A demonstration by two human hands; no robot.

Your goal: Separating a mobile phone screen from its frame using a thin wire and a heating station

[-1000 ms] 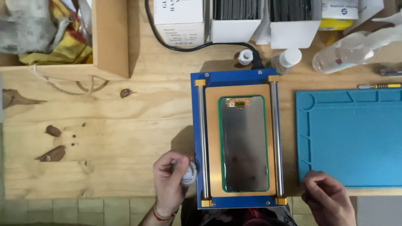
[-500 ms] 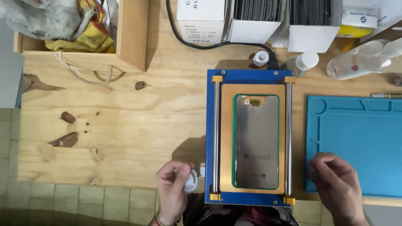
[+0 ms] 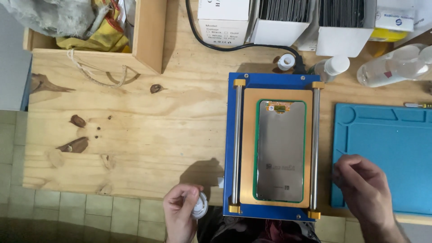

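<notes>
Left hand (image 3: 180,211): lower centre of frame, fingers pinching a small white round cap (image 3: 200,208).
Right hand (image 3: 364,191): lower right, fingers curled together over the blue mat (image 3: 387,153); contents cannot tell.
Phone screen (image 3: 280,150): centre, flat on the blue jig (image 3: 274,81), between 2 rails.

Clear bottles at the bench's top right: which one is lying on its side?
The large clear bottle at far right lies on its side; the small white-capped bottle beside it looks upright.
</notes>
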